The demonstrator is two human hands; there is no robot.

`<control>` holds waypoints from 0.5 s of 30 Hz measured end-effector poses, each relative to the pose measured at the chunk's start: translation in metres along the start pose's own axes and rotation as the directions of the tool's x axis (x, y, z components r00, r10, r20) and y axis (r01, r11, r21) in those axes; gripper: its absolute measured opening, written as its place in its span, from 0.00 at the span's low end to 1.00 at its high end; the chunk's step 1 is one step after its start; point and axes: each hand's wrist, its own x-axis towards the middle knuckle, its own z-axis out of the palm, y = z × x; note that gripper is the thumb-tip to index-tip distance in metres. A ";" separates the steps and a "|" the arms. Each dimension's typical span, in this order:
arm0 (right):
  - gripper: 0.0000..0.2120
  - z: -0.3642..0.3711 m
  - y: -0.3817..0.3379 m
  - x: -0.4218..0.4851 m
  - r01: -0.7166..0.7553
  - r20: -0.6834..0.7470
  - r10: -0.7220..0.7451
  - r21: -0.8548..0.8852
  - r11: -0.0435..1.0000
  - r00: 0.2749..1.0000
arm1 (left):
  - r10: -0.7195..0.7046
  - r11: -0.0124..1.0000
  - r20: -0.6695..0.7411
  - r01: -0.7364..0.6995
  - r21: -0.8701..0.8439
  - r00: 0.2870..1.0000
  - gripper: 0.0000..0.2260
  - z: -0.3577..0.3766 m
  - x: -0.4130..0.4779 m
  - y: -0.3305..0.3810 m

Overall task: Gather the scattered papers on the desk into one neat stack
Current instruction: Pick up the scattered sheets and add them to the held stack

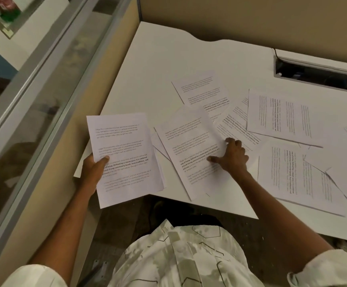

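My left hand (94,169) holds a thin stack of printed sheets (124,154) by its left edge, above the desk's near left corner. My right hand (233,156) pinches the right edge of a printed sheet (191,150) lying near the front edge of the white desk (158,59); that edge curls up slightly. Several more printed sheets lie scattered and overlapping to the right: one further back (201,88), a sideways one (282,117), another sideways one near the front (297,177), and others partly hidden underneath.
A tan partition wall (230,17) borders the desk at the back and left. A cable slot (317,74) opens at the back right of the desk. A glass and metal rail (44,79) runs along the left. My patterned shirt (178,255) fills the bottom.
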 end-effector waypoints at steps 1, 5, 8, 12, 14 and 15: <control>0.49 -0.003 -0.002 0.004 -0.027 0.028 0.027 0.010 1.000 0.999 | 0.000 1.000 0.001 0.000 0.003 1.000 0.12 0.000 -0.001 -0.001; 0.45 -0.009 -0.007 0.016 -0.067 0.107 0.066 0.005 0.998 0.992 | 0.014 1.000 0.003 -0.014 -0.008 1.000 0.10 0.000 -0.001 -0.002; 0.40 -0.012 -0.009 0.020 -0.054 0.119 0.059 -0.051 0.997 0.991 | 0.027 1.000 0.004 -0.027 -0.012 1.000 0.09 0.000 -0.002 -0.003; 0.32 -0.011 -0.011 0.020 -0.009 0.132 0.017 -0.055 0.998 0.991 | 0.037 0.999 -0.005 -0.037 -0.004 0.999 0.10 0.001 -0.002 -0.006; 0.27 -0.012 -0.015 0.022 0.014 0.134 -0.010 -0.029 0.999 0.991 | 0.040 0.999 -0.007 -0.040 -0.005 0.999 0.11 0.001 -0.001 -0.008; 0.26 -0.014 -0.017 0.023 0.029 0.135 -0.027 -0.014 0.999 0.991 | 0.042 0.999 -0.006 -0.042 -0.002 0.999 0.11 0.001 -0.001 -0.008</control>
